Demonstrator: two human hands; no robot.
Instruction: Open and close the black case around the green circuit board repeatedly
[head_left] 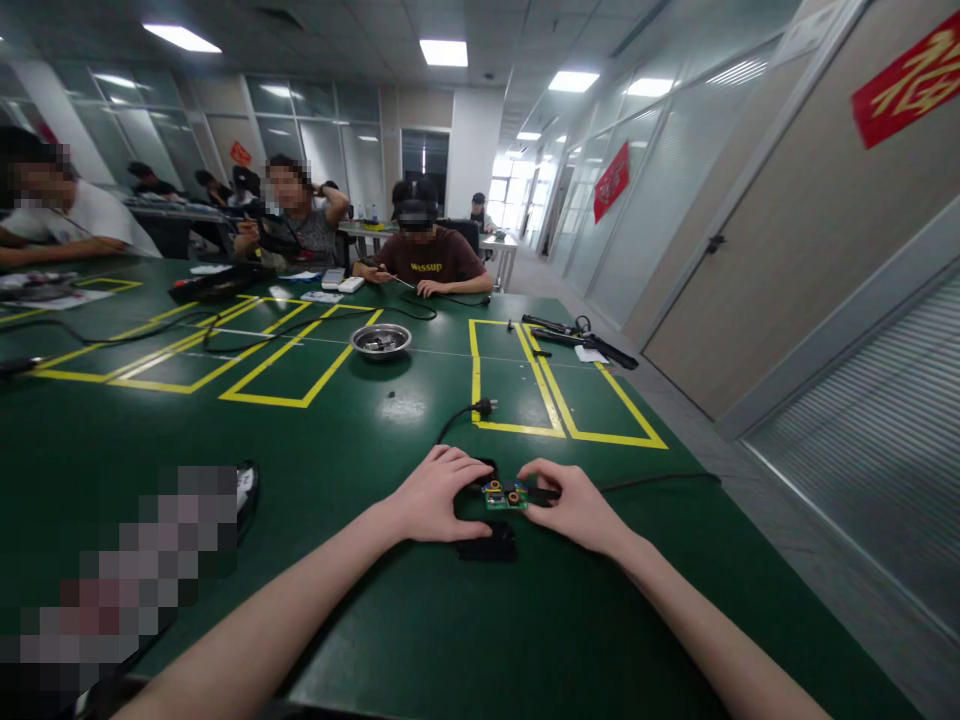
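A small green circuit board [505, 496] with copper-coloured coils lies between my two hands, near the front of the table. My right hand [576, 506] pinches the board's right end, where a black cable piece [543, 495] shows between thumb and fingers. To the left, my left hand [439, 497] is spread, its thumb and index finger apart. Its thumb rests at a black plastic casing half [487, 543] in front of the board. Behind the board, its fingertips are beside another black piece [487, 467], partly hidden. A black power plug [485, 407] on a cord lies beyond my left hand.
A metal bowl [381, 341] with small parts stands farther back. Yellow tape [517, 431] marks rectangles on the green table [360, 620]. Black tools [585, 340] lie at the right edge, and a cord [667, 481] runs right. Several people sit across the table.
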